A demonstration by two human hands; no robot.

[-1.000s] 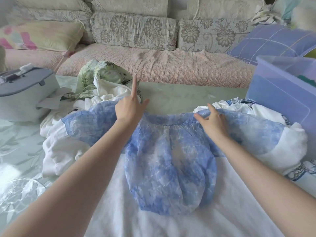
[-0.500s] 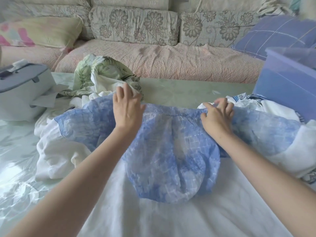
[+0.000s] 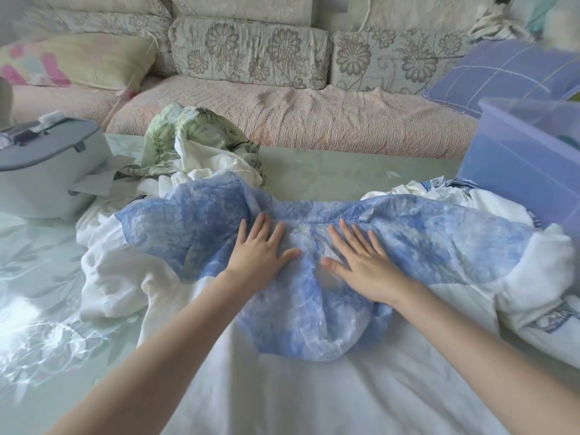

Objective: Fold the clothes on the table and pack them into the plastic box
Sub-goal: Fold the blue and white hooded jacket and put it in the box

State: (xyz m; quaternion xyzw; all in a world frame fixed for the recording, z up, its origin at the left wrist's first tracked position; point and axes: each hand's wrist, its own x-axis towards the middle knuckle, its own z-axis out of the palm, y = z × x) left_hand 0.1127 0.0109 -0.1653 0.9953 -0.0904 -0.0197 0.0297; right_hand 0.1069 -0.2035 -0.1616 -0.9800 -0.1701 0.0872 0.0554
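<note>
**Item 1: sheer blue-and-white patterned blouse (image 3: 439, 237).** It lies spread on the pale green glass table (image 3: 339, 180), directly in front of you and on top of a white cloth (image 3: 282, 397). Its long axis runs left to right, with one sleeve reaching toward each side. The gathered neckline seam is on the far edge and the rounded hem points toward you.

**Item 2: your left hand (image 3: 260, 252).** Its fingers are straight and spread, and the palm presses flat on the blouse just below the neckline, left of centre. It holds nothing.

**Item 3: your right hand (image 3: 364, 265).** It lies the same way, flat with the fingers extended, right of centre. The two thumbs nearly meet.

**Item 4: translucent blue plastic box (image 3: 514, 177).** It stands at the far right of the table, beyond the right sleeve, so your right hand is the nearer one.

**Item 5: unfolded stock.** A green leaf-print garment (image 3: 194, 136) is heaped with white pieces behind the left sleeve.

**Item 6: grey lidded case (image 3: 47, 171).** It sits at the far left.

**Note.** This looks like smoothing before a fold. Each sleeve lies outward from its own hand, so the sleeves likely fold inward across the long axis.
</note>
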